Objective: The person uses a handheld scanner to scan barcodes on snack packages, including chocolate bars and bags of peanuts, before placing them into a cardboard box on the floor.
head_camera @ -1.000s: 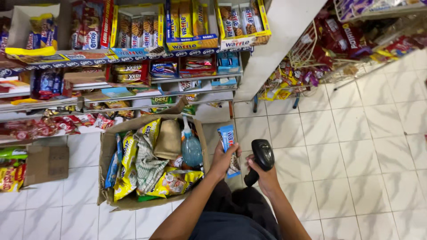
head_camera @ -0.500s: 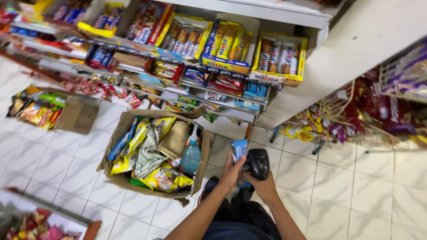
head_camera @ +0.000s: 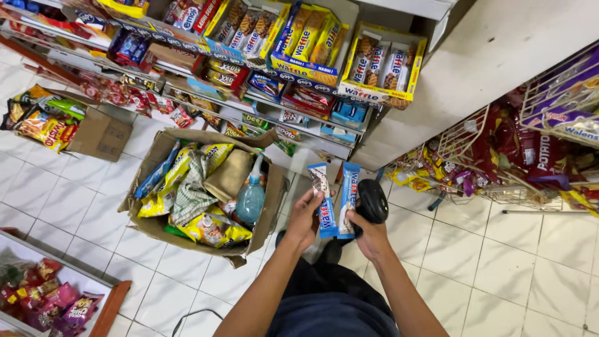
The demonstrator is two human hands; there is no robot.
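- Sitting at about nine o'clock from the hands, an open cardboard box (head_camera: 156, 218) on the tiled floor (head_camera: 511, 274) is stuffed with yellow snack bags (head_camera: 209, 229), a checked cloth (head_camera: 190, 190) and a blue spray bottle (head_camera: 251, 198).
- Just right of the box, the left hand (head_camera: 304, 218) is closed around a blue and white wafer bar (head_camera: 324, 200). Its long axis runs roughly twelve to six o'clock, with the top tipped slightly toward eleven.
- A second wafer bar (head_camera: 348, 198) stands just beside the first, nearly parallel, with its lower end pinched against the fingers of the right hand (head_camera: 369, 236).
- That right hand is also wrapped around a black handheld scanner (head_camera: 372, 200), whose head sits at about one o'clock from the knuckles and right next to the second bar.
- Both bars lie between the two hands, at twelve o'clock from the wrists. The left hand is nearer the first bar, the right hand nearer the second.
- Shelves (head_camera: 324, 134) of boxed wafers fill the twelve o'clock side, and a wire rack (head_camera: 474, 150) of snack packets stands at three o'clock.
- Compared with half a second ago, only one blue bar showed above the scanner; now two are fanned apart, one to each hand, and the view has swung closer to the shelves.
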